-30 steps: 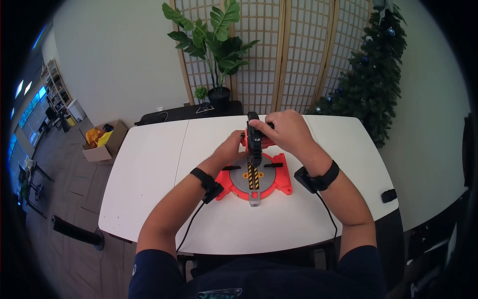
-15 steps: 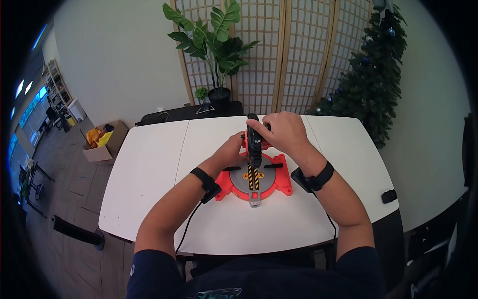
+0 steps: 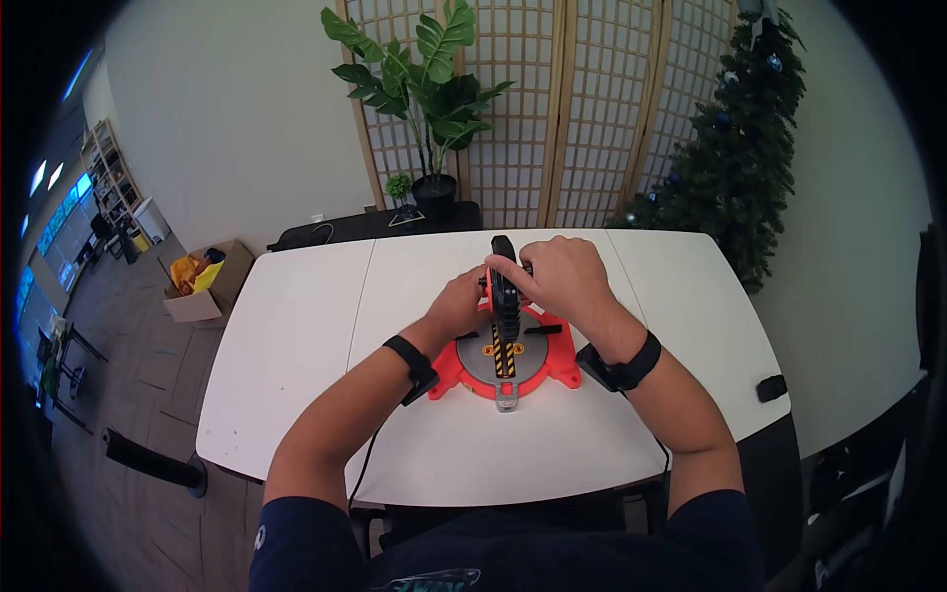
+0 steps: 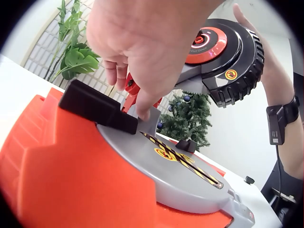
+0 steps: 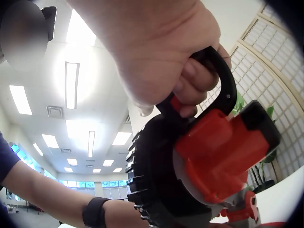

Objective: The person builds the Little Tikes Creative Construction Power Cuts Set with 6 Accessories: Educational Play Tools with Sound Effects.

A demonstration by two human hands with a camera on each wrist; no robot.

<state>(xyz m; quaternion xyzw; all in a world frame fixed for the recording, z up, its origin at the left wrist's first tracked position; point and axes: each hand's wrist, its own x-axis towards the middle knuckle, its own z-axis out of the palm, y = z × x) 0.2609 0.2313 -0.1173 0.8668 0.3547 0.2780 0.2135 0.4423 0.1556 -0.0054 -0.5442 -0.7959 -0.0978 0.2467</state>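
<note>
A toy miter saw [image 3: 473, 357] stands on the white table, with an orange-red base and a grey round turntable [image 4: 185, 183] that bears a striped yellow-and-black slot. Its black-and-red saw head [image 5: 164, 175] is raised over the slot. My right hand [image 3: 564, 276] grips the black loop handle [image 5: 225, 88] on top, fingers curled through it. At the back of the saw, my left hand [image 4: 142, 52] holds the red hinge part [image 4: 130, 97], thumb on the near side and fingers behind. The saw head partly hides this hold in the head view.
A small black object [image 3: 770, 389] lies near the table's right edge. Cables run from both wrist cameras toward the table's front edge. Behind the table are a potted plant [image 3: 434, 192], a folding screen [image 3: 513, 128] and a decorated tree [image 3: 725, 168].
The saw head has swung slightly down and toward me, with my right hand on its handle. My left hand has shifted a little nearer, still at the hinge.
</note>
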